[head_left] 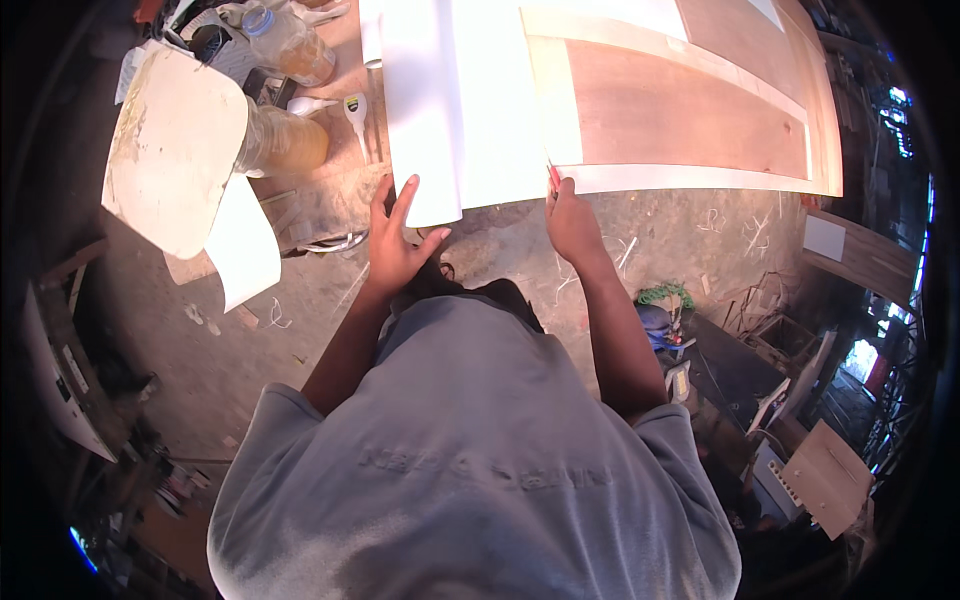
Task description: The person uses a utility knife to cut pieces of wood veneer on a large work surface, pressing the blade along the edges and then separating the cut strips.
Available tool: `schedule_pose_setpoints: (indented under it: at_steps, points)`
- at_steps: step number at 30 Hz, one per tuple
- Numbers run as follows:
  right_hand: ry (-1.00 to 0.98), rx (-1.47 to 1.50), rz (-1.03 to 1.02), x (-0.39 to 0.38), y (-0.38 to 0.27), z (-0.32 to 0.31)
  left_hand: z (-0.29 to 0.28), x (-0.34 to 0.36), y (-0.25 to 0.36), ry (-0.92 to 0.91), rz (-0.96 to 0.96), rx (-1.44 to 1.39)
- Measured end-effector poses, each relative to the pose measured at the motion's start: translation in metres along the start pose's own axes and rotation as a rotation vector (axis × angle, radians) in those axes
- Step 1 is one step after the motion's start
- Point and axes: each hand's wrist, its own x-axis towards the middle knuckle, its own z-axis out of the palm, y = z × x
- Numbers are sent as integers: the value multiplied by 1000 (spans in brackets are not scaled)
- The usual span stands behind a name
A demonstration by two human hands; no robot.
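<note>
A white sheet (495, 100) with a curled left part lies over a wooden panel (680, 110) on the bench. My left hand (402, 235) is open, fingers spread at the sheet's lower-left corner, fingertips at its edge. My right hand (570, 222) is closed on a slim red tool (555, 176) at the right edge of the bright white area, on the panel's near side. The tool's tip is too small to make out clearly.
Jars with yellowish contents (295, 140), a white bottle (355, 120), a pale board (170, 150) and loose white sheet (240, 250) crowd the left. Below are a concrete floor (500, 260) and, at right, a dark table (730, 370) and boards (825, 475).
</note>
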Motion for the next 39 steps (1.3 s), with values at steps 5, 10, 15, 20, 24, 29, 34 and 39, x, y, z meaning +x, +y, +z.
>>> schedule_pose_setpoints:
  at_steps: [5,10,15,20,24,29,34,39]
  points:
    - [-18,44,30,-45,15,8,5,-4,-1,12,26,34]
    - [-156,63,58,-139,105,76,6,-7,-5,58,91,72]
    - [116,380,178,-184,122,67,11,-6,-16,160,17,-36]
    - [203,834,278,-182,138,60,13,-6,6,117,-10,-59]
    - [178,1009,357,-180,169,81,39,-48,-2,290,194,422]
    - [149,1492,457,-161,159,77,48,-73,28,-415,14,220]
    - [245,1924,431,-144,187,61,135,-14,113,-659,254,-128]
    - [268,2065,432,-115,259,15,223,62,202,-693,495,-88]
